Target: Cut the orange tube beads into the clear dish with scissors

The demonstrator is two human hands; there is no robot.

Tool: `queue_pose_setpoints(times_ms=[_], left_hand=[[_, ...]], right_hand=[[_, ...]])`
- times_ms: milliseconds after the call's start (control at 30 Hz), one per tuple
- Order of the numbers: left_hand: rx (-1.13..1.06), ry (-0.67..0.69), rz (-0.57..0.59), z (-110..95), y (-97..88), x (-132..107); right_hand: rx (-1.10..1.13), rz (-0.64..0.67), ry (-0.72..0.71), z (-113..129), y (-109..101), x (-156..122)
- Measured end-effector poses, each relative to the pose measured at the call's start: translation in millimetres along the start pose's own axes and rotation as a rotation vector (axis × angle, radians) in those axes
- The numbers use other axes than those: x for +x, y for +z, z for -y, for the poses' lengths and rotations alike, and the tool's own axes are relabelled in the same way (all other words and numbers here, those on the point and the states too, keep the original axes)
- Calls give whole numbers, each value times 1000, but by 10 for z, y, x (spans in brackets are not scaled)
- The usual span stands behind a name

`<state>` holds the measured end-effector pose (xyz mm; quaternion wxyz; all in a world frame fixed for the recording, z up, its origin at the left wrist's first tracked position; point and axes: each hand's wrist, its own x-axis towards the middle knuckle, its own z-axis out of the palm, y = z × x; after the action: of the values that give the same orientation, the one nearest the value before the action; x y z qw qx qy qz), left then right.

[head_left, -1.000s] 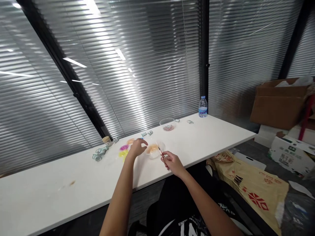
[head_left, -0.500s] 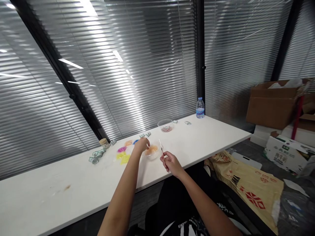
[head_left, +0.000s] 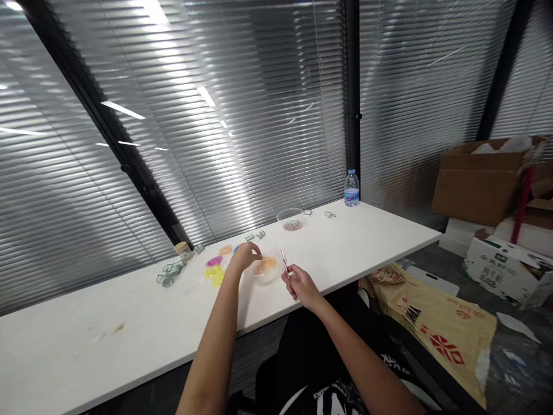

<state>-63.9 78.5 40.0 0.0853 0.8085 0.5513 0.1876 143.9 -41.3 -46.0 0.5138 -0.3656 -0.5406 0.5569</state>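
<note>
My left hand (head_left: 246,257) hovers at the left rim of a clear plastic bowl (head_left: 268,280) that holds orange bits (head_left: 265,265). Its fingers are bent down and drawn together; what they hold, if anything, is too small to make out. On the right of the bowl, my right hand (head_left: 301,286) grips slim scissors (head_left: 285,268), seen edge-on, with reddish handles and the silvery blade pointing up and away. Left of my left hand lie small clear packets with yellow (head_left: 213,275), magenta (head_left: 214,261) and orange (head_left: 225,250) contents, plus a blue one (head_left: 236,249) partly covered.
Farther back on the white table (head_left: 164,334) stand another clear bowl (head_left: 291,221) with pinkish bits and a water bottle (head_left: 352,189). Several small glass jars (head_left: 166,279) and a cork-topped jar (head_left: 184,250) lie leftward. Cardboard boxes (head_left: 477,190) and a tan sack (head_left: 432,328) are off to the right.
My left hand has shifted slightly left and back from above the bowl, uncovering more of the orange bits. My right hand keeps its hold on the scissors, almost still.
</note>
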Motion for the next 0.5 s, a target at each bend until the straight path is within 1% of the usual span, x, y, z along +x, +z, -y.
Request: queue_pose_setpoints(times_ms=[133, 267, 367, 500], left_hand=[[-53, 44, -88, 9, -70, -189], [-116, 45, -164, 30, -85, -344], [-158, 48, -187, 29, -85, -387], [-204, 70, -184, 10, -76, -401]], right_hand=[[-9, -4, 1, 0, 2, -1], [-8, 0, 0, 17, 3, -8], [-6, 6, 3, 25, 5, -12], [-9, 12, 5, 29, 11, -17]])
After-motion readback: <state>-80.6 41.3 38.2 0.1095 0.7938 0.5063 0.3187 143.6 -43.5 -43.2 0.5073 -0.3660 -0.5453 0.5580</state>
